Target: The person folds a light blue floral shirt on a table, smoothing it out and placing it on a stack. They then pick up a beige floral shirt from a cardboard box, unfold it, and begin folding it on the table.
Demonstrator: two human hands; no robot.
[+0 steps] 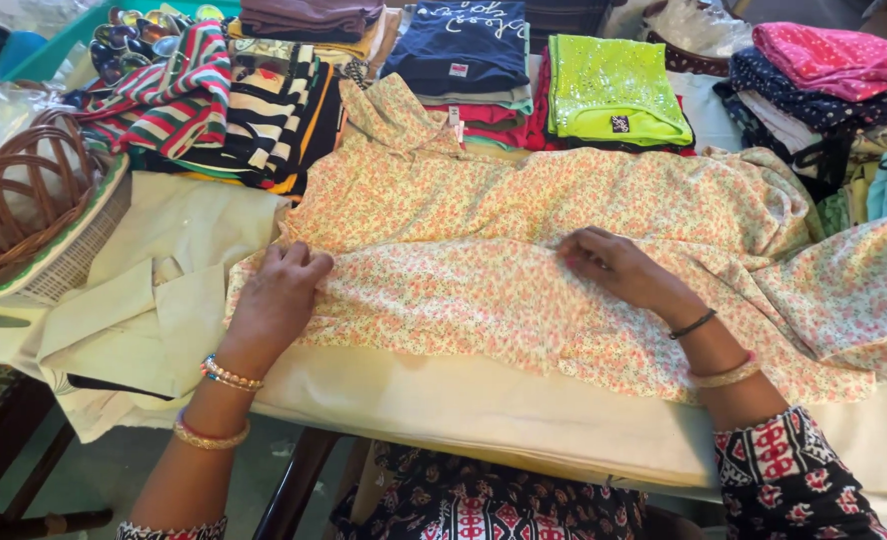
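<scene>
Floral garment (564, 250) spread mid-frame on the cream-covered table (484, 410), lower part doubled over but rumpled, upper part unfolded; left hand (279, 290) pinches its left fold edge, right hand (619, 265) presses curled fingers on cloth; folded stacks (524, 70) along top.

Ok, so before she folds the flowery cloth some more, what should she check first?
1. Left hand has hold of the flowery cloth: ok, fingers pinch its edge.
2. Right hand on the cloth: ok, it presses on the middle.
3. Cloth lying flat: not ok, it looks wrinkled and bunched at the right.
4. Whole cloth on the table: cannot tell, its right end runs out of view.
5. Room around it: not ok, folded clothes piles touch the far edge, and a wicker basket sits at the left.
</scene>
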